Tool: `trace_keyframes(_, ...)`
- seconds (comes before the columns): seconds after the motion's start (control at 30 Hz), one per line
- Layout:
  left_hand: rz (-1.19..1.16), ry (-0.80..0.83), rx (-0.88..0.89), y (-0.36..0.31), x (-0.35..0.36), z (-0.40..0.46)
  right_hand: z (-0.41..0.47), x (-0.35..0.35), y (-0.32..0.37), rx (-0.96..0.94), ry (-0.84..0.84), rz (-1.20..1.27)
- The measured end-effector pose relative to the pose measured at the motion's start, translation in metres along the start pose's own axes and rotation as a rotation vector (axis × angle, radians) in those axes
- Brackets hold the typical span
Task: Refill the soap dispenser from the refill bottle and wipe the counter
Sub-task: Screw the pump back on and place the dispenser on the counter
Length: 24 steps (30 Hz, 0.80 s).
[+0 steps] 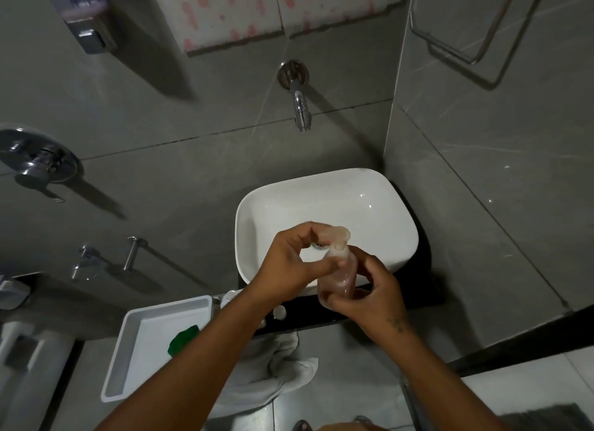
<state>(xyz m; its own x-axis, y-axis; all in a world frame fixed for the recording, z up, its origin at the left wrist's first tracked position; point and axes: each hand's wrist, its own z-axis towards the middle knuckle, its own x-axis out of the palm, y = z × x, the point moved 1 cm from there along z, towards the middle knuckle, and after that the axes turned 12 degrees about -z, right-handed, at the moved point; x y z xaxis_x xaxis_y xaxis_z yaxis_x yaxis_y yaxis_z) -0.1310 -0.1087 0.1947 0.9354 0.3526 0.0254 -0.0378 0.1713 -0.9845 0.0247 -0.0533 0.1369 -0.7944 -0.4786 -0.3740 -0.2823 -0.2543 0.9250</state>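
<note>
A clear soap dispenser bottle [341, 278] with pinkish liquid is held upright over the front of the white basin [379, 205]. My right hand [366, 289] wraps around the bottle's lower body. My left hand [289, 263] grips the pump head [337, 237] at the top, thumb and fingers closed around its neck. A white cloth [283, 366] hangs off the front edge of the black counter [321, 321]. A small white cap [279, 312] lies on the counter below my left wrist. I cannot pick out a refill bottle.
A white tray [154, 340] holding something green [183, 339] sits left of the basin. A chrome tap [300, 107] projects from the grey wall above. A wall-mounted dispenser [83, 19] hangs top left, a towel ring [475, 28] top right, a mixer handle [38, 157] at left.
</note>
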Motion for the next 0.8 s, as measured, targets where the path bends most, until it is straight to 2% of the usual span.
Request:
trace_keyframes(0.13, 0.046, 0.03, 0.046, -0.0012, 0.0024, -0.0051, 0.0, 0.0001, -0.0007, 0.003, 0.008, 0.009)
trace_keyframes(0.27, 0.023, -0.048, 0.018, -0.0013, 0.0002, -0.0016, -0.0006, 0.0032, -0.0005, 0.015, 0.007, 0.015)
trace_keyframes(0.4, 0.0, 0.037, 0.038, 0.0006, -0.0038, -0.0048, 0.0013, 0.0018, -0.0016, 0.004, -0.003, 0.001)
trace_keyframes(0.57, 0.057, -0.061, 0.033, -0.0017, -0.0025, -0.004, 0.001, 0.0015, -0.0013, -0.011, -0.002, 0.003)
trace_keyframes(0.7, 0.019, 0.036, 0.048, -0.0004, -0.0054, -0.0034, 0.0005, 0.0004, 0.0011, -0.015, -0.007, -0.004)
trace_keyframes(0.8, 0.051, -0.009, 0.08, -0.0022, -0.0028, -0.0046, 0.0001, 0.002, 0.001, -0.003, 0.003, 0.026)
